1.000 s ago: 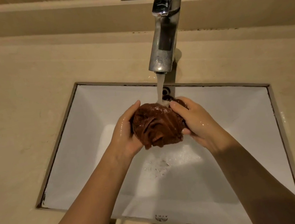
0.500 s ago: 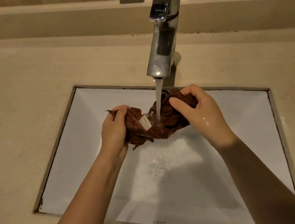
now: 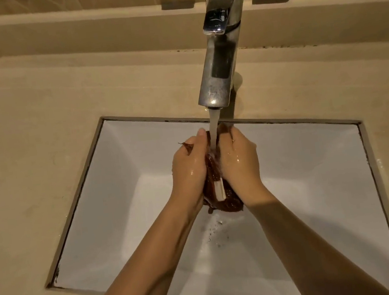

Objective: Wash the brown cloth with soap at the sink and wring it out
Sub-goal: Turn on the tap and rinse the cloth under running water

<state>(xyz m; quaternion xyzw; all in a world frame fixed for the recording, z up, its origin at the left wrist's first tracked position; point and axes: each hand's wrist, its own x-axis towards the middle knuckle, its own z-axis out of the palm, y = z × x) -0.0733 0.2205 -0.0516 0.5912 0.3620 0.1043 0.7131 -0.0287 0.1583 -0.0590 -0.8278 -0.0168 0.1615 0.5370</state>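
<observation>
Brown cloth (image 3: 218,193) mostly hidden | left hand (image 3: 189,170), right hand (image 3: 238,164) grip clenched on it

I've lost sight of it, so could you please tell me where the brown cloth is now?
In the head view, the brown cloth is pressed between the left hand and right hand, under the faucet stream, above the white sink.
</observation>
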